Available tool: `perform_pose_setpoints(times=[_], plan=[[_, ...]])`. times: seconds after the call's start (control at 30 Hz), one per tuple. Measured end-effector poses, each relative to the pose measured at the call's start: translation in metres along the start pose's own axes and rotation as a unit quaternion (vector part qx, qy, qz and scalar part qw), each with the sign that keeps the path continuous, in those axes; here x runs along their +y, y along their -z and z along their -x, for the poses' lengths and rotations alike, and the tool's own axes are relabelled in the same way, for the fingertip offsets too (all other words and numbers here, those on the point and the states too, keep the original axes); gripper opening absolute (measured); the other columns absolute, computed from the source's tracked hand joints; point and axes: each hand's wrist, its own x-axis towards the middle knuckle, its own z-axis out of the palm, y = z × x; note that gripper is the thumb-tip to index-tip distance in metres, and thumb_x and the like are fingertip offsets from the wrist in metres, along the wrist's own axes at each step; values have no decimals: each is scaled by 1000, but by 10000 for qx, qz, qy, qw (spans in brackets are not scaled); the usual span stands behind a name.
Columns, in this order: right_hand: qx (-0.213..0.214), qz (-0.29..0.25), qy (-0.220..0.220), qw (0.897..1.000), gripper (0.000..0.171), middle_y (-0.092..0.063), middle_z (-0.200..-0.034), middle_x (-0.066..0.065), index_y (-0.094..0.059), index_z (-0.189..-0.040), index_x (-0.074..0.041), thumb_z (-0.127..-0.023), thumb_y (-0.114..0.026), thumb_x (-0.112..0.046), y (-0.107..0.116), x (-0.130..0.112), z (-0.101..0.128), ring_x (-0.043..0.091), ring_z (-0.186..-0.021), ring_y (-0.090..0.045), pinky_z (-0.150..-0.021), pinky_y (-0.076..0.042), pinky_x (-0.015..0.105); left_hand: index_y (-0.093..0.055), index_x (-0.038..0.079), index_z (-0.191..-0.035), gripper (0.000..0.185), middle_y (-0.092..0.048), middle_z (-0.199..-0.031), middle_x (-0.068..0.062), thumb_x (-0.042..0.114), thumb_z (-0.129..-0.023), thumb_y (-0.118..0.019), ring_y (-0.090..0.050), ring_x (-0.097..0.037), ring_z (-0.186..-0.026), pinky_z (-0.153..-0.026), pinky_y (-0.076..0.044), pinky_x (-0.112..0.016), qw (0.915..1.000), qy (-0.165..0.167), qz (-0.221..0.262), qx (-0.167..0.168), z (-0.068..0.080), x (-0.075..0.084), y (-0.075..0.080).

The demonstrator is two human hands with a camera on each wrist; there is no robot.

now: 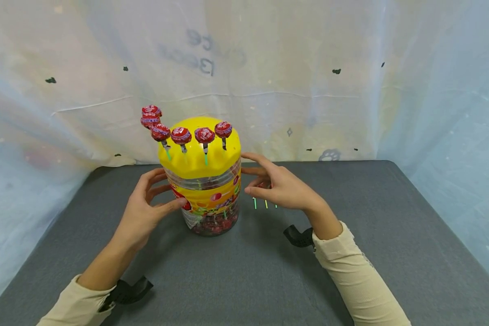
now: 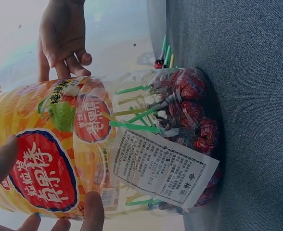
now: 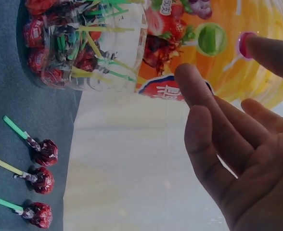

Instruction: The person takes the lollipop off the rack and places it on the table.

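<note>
A clear plastic jar [image 1: 212, 199] with a yellow lid [image 1: 187, 168] and an orange fruit label stands upright on the table. Wrapped lollipops [image 2: 189, 115] fill its bottom, green and yellow sticks among them. Several red lollipops [image 1: 205, 135] stand heads up along the lid's edge. My left hand [image 1: 142, 208] holds the jar's left side, thumb on the front and fingers reaching behind. Spread beside the jar's right side, my right hand [image 1: 285, 185] has its fingertips at the wall; whether all touch is unclear. Below it lie three lollipops [image 3: 44, 180], partly hidden in the head view.
A grey cloth-covered table [image 1: 228, 285] carries everything. Behind it and at both sides hangs a pale printed curtain [image 1: 269, 54]. Black straps [image 1: 299, 236] hang at both wrists, below the beige sleeves.
</note>
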Motion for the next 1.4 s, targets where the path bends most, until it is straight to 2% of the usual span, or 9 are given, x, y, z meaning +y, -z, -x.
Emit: perform_pose_setpoints(times=[0.17, 0.3, 0.37, 0.47, 0.53, 0.63, 0.77, 1.13, 1.4], plan=[[109, 390, 30, 9992, 73, -52, -149, -3, -22, -156, -39, -97, -65, -30, 3, -5, 1, 10, -107, -68, -89, -57, 33, -25, 24, -155, 81, -32, -155, -6, 22, -91, -74, -37, -28, -136, -85, -51, -17, 10000, 40, 14, -6, 1, 0, 0], [668, 921, 172, 9934, 66, -61, -138, -4, -30, -154, -34, -98, -64, -28, 4, -16, 6, 11, -105, -68, -86, -57, 33, -23, 30, -155, 82, -32, -155, -8, 22, -91, -74, -37, -30, -136, -86, -52, -21, 10000, -58, 9, 13, 1, -1, -2], [1109, 1242, 355, 9854, 61, -64, -130, -3, -35, -152, -30, -98, -64, -27, 1, -24, 9, 11, -103, -69, -83, -57, 32, -23, 32, -155, 83, -31, -156, -9, 21, -90, -75, -38, -30, -136, -87, -52, -21, 10000, -82, 4, 14, 1, -1, -2], [1872, 1517, 733, 9678, 55, -67, -121, -1, -42, -148, -24, -98, -64, -23, -4, -40, 9, 10, -97, -69, -79, -56, 30, -25, 32, -155, 82, -33, -155, -9, 21, -91, -74, -39, -29, -135, -86, -52, -19, 9999, -107, 4, 9, 2, -2, -2], [2352, 1536, 1055, 9539, 53, -67, -117, 1, -45, -147, -22, -97, -65, -21, -7, -53, 5, 10, -94, -68, -76, -55, 29, -26, 32, -155, 80, -33, -154, -8, 21, -91, -74, -39, -27, -134, -85, -52, -18, 9999, -141, 20, 29, 1, -3, -2], [2767, 1284, 1465, 9410, 54, -67, -115, 3, -44, -147, -22, -97, -66, -18, -12, -70, -3, 10, -91, -65, -75, -55, 31, -26, 32, -154, 79, -34, -154, -7, 20, -91, -73, -39, -24, -133, -84, -53, -17, 9998, -165, 33, 80, 1, -2, -1], [2913, 1078, 1835, 9327, 57, -68, -113, 4, -43, -148, -20, -96, -66, -16, -19, -81, -13, 10, -89, -62, -75, -55, 31, -27, 33, -154, 79, -34, -154, -7, 21, -91, -73, -39, -24, -133, -85, -52, -17, 9998, -149, 20, 126, 1, -3, -1], [3185, 937, 2271, 9155, 53, -72, -98, 5, -48, -144, -16, -95, -68, -12, -26, -74, -19, 10, -81, -62, -68, -54, 25, -28, 32, -154, 80, -34, -154, -7, 19, -91, -74, -39, -25, -133, -85, -53, -19, 9998, -168, 85, 104, -1, -6, -4], [3380, 913, 2345, 9069, 52, -72, -97, 6, -50, -142, -14, -94, -69, -10, -28, -75, -23, 10, -81, -61, -66, -51, 24, -29, 33, -154, 78, -35, -153, -7, 19, -91, -74, -39, -22, -131, -84, -53, -19, 9997, -158, 114, 177, -1, -7, -2]])
